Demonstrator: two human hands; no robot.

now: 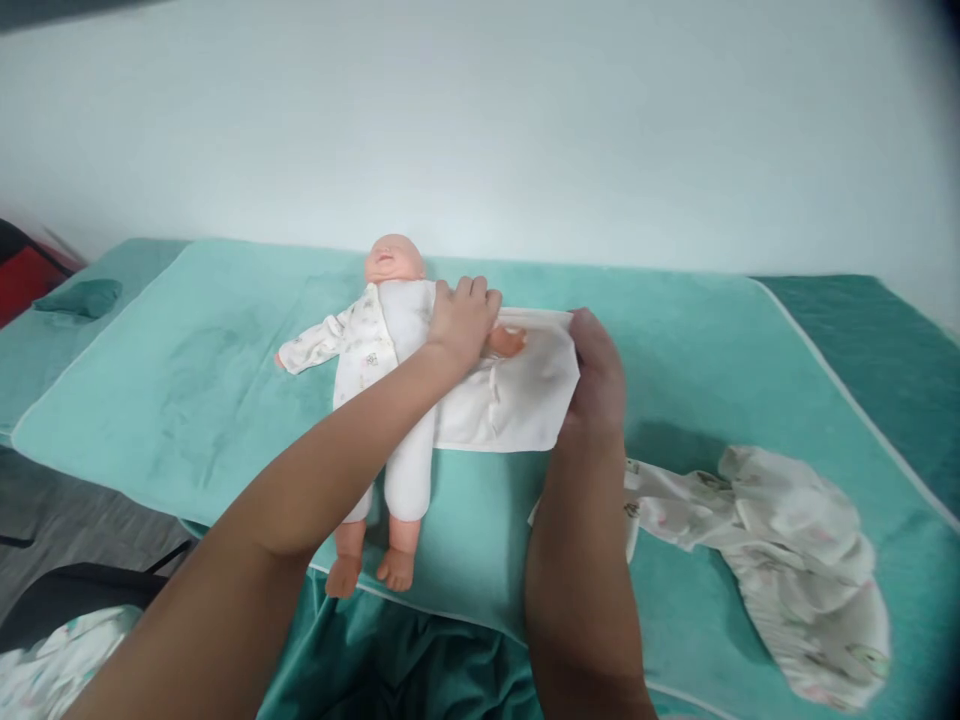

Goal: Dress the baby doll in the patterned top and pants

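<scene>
A baby doll [409, 490] lies face up on a green bed cover, its head toward the wall. One of its arms wears the sleeve of a white printed baby shirt [360, 362], and the shirt's other half is spread out flat beside the body. My left hand [463, 318] rests over the doll's shoulder and upper arm, fingers bent; what lies beneath them is hidden. With my right hand [596, 370] I grip the outer edge of the spread shirt. The doll's bare hand [508, 342] lies on the cloth between my hands.
Crumpled printed baby trousers [802, 570] lie on the green cover [225, 400] at the right. A white wall [525, 130] rises behind the bed. A dark green item [79, 298] lies at the far left, and printed cloth [67, 655] sits at the lower left.
</scene>
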